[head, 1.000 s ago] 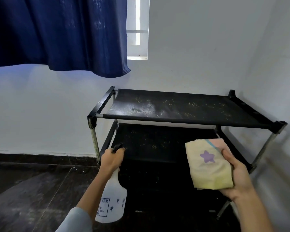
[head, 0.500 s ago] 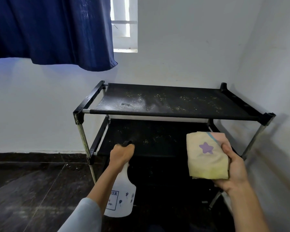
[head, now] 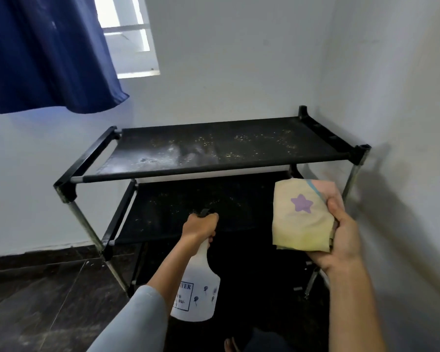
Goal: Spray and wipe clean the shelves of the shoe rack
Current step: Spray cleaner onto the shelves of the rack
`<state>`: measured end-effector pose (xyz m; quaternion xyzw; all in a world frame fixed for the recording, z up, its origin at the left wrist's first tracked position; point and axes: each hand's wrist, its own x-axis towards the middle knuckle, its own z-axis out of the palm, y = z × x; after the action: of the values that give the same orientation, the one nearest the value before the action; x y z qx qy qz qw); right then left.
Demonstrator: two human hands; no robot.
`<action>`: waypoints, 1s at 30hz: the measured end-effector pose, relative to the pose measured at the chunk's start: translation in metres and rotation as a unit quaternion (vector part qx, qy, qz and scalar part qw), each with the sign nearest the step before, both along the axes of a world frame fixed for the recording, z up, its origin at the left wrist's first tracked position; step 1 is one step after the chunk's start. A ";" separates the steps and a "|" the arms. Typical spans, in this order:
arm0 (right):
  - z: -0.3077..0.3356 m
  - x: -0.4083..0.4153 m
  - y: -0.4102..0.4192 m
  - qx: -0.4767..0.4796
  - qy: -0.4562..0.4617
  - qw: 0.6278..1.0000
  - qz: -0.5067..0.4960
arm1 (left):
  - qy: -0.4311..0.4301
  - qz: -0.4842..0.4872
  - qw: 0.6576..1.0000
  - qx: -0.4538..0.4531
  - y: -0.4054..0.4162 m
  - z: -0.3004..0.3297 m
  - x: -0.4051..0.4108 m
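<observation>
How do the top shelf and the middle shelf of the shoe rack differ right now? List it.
The top shelf carries a whitish wet-looking patch left of centre; the middle shelf shows none. The top shelf lies fully open to view and brightly lit; the middle shelf sits shadowed beneath it, partly hidden by the left hand gripping the spray bottle and the cloth in the right hand. Both are black and flecked with yellowish specks.

We see the black metal-framed shoe rack (head: 214, 158) in the wall corner; the white plastic spray bottle (head: 197, 288) and folded star-printed cloth (head: 302, 214) sit before it, the navy fabric curtain (head: 43, 52) above-left.
</observation>
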<state>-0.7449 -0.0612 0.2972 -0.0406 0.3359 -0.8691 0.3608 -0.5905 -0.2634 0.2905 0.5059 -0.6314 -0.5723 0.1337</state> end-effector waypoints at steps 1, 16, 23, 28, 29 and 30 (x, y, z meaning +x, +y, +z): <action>0.000 -0.003 0.003 -0.006 0.004 1.000 -0.007 | -0.001 -0.014 1.000 0.017 0.004 0.001 -0.009; 0.000 -0.027 0.058 -0.022 0.075 0.996 -0.051 | -0.021 -0.071 0.997 0.010 0.057 0.005 -0.091; 0.004 -0.036 0.073 -0.025 0.082 0.993 -0.084 | 0.019 -0.079 0.995 0.065 0.078 0.008 -0.119; 0.005 -0.040 0.076 -0.017 0.082 0.993 -0.079 | 0.027 -0.116 0.992 0.049 0.095 0.007 -0.129; 0.004 -0.041 0.075 -0.015 0.079 0.994 -0.079 | 0.021 -0.116 0.992 0.048 0.097 0.007 -0.130; 0.004 -0.042 0.075 -0.012 0.077 0.994 -0.078 | 0.010 -0.113 0.992 0.047 0.098 0.008 -0.130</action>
<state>-0.7865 0.0134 0.3013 -0.0853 0.3543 -0.8929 0.2645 -0.7204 -0.1655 0.2989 0.4312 -0.6552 -0.6182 0.0505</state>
